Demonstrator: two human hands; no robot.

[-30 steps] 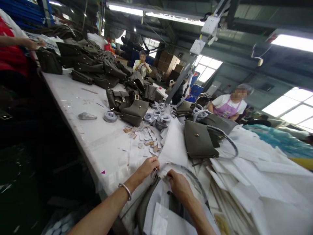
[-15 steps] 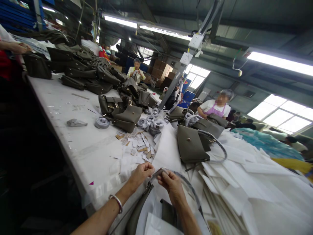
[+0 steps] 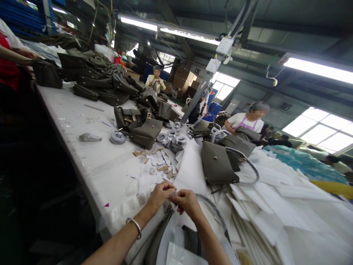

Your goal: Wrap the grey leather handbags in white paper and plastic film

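My left hand (image 3: 159, 194) and my right hand (image 3: 186, 201) meet at the table's near edge, fingertips pinched together on the wrapped end of a bag strap (image 3: 217, 215). The strap curves away to the right and down over white sheets. Below my hands lies an olive-grey handbag (image 3: 156, 241) with white paper (image 3: 179, 254) in it. A silver bangle (image 3: 134, 225) sits on my left wrist. Just beyond my hands a white sheet (image 3: 190, 167) stands up in a peak.
Paper scraps (image 3: 156, 162) litter the long white table (image 3: 82, 129). A flat grey handbag (image 3: 217, 163) lies right of them on stacked white sheets (image 3: 289, 213). More bags (image 3: 110, 81) and foam rolls (image 3: 118, 137) lie farther back. Other people work at the left, the far end and the right.
My hands have closed together, the right moving left to meet the left at the strap's end. The view has shifted slightly.
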